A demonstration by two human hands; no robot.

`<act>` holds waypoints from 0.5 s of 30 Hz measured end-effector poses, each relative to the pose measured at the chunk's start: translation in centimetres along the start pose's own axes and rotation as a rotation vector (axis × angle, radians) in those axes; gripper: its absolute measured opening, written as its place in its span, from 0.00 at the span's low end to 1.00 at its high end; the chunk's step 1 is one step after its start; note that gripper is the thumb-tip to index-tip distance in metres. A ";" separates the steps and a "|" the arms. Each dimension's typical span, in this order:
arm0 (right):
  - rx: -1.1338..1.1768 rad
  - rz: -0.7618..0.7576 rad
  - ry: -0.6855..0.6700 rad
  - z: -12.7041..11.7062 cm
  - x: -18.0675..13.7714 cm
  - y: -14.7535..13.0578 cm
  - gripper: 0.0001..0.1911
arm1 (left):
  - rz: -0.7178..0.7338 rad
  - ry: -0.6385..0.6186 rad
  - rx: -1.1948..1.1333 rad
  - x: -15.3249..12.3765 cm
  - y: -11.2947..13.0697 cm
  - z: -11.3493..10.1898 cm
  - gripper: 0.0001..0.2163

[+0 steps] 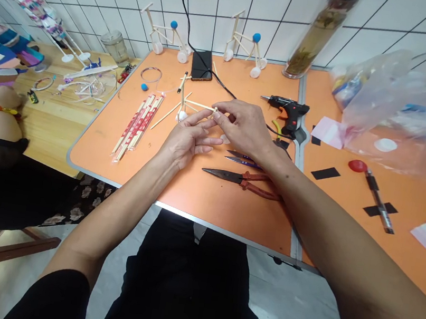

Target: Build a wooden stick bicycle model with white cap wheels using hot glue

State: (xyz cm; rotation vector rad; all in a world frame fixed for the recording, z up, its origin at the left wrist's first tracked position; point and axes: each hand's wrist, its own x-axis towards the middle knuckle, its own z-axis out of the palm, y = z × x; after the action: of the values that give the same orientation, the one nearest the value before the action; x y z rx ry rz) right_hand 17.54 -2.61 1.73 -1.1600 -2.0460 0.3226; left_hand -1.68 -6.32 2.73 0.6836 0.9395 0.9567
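A small tricycle model made of thin wooden sticks (199,105) stands partly built in front of me, with a white wheel (182,116) at its lower end. My right hand (242,126) pinches the near right end of its frame between thumb and index finger. From below and left, my left hand (186,139) holds the same end with its upper fingers, palm up. Its other fingers are spread. The exact contact points are partly hidden by the fingers. Under my right forearm lie red-handled long-nose pliers (230,176) and a blue-handled tool (243,158).
Two finished-looking stick tricycles (168,33) with blue balls stand by the wall. Nearby are a phone (202,65), a black glue gun (288,109), wrapped chopsticks (138,124), a tall liquid-filled bottle (315,33), a pen (380,200) and a plastic bag (412,114). Another person's arm (0,122) is at left.
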 end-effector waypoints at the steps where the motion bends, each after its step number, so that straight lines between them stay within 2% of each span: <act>1: 0.000 0.000 -0.004 0.0 0.0 0.0 0.16 | -0.008 0.007 -0.007 0.0 0.0 0.0 0.45; 11: -0.025 -0.003 -0.025 0.1 0.1 0.1 0.16 | 0.025 0.024 0.032 -0.2 0.0 0.3 0.39; 15: -0.030 -0.004 -0.031 0.3 0.2 0.2 0.15 | 0.002 0.065 0.007 -0.3 0.1 0.5 0.40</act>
State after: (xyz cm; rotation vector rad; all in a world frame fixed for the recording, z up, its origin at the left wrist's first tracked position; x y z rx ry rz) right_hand 17.44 -2.32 1.51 -1.1760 -2.0864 0.3102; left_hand -1.33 -6.58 3.19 0.6625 0.9999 0.9827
